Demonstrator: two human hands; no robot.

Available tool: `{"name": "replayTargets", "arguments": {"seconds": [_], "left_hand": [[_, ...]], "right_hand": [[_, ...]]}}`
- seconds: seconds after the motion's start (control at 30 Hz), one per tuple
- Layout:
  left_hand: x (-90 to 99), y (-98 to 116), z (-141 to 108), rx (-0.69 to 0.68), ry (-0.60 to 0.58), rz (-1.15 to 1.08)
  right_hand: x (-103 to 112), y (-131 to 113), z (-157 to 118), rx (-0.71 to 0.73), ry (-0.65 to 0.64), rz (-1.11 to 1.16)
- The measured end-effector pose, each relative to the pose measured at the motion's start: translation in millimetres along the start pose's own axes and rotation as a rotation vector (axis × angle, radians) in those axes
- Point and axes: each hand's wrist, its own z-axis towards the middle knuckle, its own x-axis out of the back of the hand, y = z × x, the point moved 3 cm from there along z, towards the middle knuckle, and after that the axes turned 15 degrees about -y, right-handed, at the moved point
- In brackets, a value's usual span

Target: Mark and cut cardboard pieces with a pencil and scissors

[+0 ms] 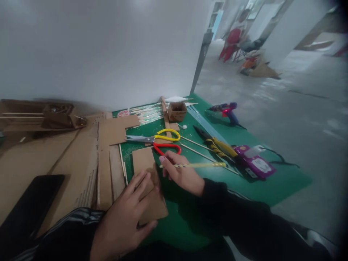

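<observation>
My left hand [127,210] lies on a brown cardboard piece [143,159], its fingers stretched out over the surface and the thumb along the near edge. A second layer of cardboard seems to lie under those fingers. My right hand [179,172] pinches a yellow patterned pencil [206,165], with the tip pointing left at the cardboard's right edge. Whether the tip touches the cardboard I cannot tell. Just beyond lie scissors [152,139] with one yellow and one red handle, blades pointing left and slightly apart.
Right of my hands are pliers [214,143], a purple device [254,163] and a glue gun [225,110]. Glue sticks [206,123], a small cardboard box [177,111] and thin sticks lie at the back. A black phone [32,206] rests on cardboard sheets [73,156] at left.
</observation>
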Motion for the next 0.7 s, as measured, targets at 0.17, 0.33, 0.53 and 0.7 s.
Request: {"name": "replayTargets", "arguments": {"seconds": [0.17, 0.33, 0.53, 0.7], "left_hand": [[-0.7, -1, 1, 0.005, -0.007, 0.04], [-0.4, 0, 2, 0.014, 0.007, 0.084], [-1.6, -1, 0, 0.013, 0.009, 0.092], [-1.1, -1, 0, 0.009, 0.028, 0.107]], "right_hand": [[-5, 3, 8, -0.005, 0.04, -0.017], [-9, 6, 12, 0.029, 0.061, -0.068], [-12, 3, 10, 0.085, 0.017, -0.143], [-14, -1, 6, 0.11, -0.026, -0.164]]}}
